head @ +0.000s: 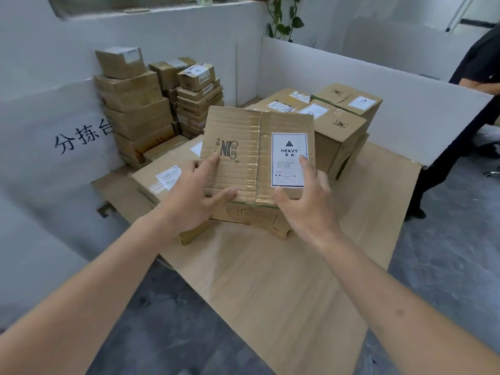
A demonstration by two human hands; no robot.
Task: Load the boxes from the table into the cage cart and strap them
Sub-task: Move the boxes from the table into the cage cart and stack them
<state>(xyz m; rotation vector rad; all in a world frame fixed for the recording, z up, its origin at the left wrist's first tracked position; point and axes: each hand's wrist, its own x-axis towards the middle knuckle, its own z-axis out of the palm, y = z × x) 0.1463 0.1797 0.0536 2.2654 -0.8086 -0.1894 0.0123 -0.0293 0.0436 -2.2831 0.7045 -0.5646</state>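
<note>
the step in hand looks like picking one box off the bench (284,280) for the cage cart, which is not in view. both hands hold the heavy-labelled box (243,147), tilted up toward the camera on its near edge atop another box: the left hand (194,190) grips the near left part with thumb curled along the front edge, the right hand (305,201) grips the near right corner over the label (289,159). next comes a firm two-handed lift, arms reaching forward, wrists level
</note>
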